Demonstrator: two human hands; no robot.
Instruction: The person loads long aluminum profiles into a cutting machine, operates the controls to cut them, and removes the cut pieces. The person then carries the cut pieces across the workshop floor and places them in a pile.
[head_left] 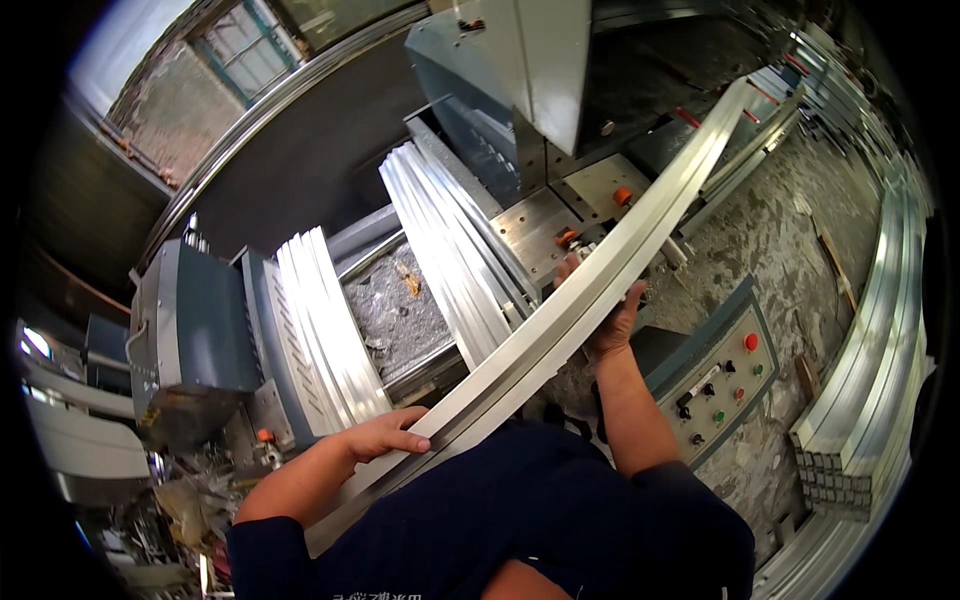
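A long silvery aluminium profile (530,350) with lengthwise grooves runs slantwise in front of my body, from the lower left to the far upper right. I cannot tell whether it is one piece or two lying together. My left hand (388,434) grips its near part, thumb on top and the other fingers mostly hidden beneath. Farther along, my right hand (612,325) is wrapped around it from below, fingertips showing at the far side and thumb at the near side. Just beyond the profile lies a perforated metal machine table (540,232) with orange-knobbed clamps (568,238).
Several aluminium profiles (445,255) lie across the machine bed, with another group (325,320) farther left. A grey saw housing (470,110) rises behind. A control panel (735,385) with coloured buttons stands at my right. Stacked profiles (870,370) line the right side.
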